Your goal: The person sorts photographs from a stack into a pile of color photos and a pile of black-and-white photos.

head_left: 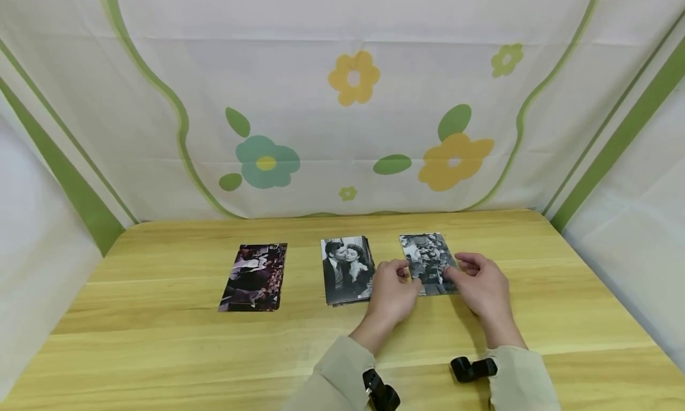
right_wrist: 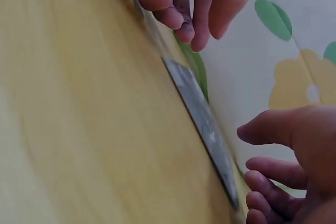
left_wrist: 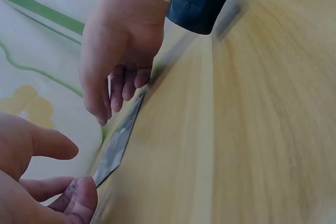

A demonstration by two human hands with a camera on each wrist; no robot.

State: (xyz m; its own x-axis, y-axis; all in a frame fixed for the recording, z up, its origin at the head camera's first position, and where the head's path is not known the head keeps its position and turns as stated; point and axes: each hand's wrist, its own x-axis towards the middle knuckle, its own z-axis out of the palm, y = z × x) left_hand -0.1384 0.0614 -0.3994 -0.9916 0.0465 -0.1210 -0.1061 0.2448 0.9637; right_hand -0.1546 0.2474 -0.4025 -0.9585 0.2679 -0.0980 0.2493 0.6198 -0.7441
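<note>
On the right, a stack of black-and-white photos showing a crowd lies flat on the table, between my two hands. My left hand is at its left edge, fingers bent a little and the thumb apart from them. Along the opposite edge is my right hand, its thumb over the photo's right side in the head view. From the right wrist, a gap shows between this thumb and the relaxed fingers, beside the thin edge of the photos. In the left wrist view, the left fingertips overlap the near end of the photos.
Just left of my left hand lies a second stack, topped by a black-and-white photo of a couple. Farther left are dark colour photos. A white flowered cloth rises behind the wooden table. Each sleeve carries a black wrist camera.
</note>
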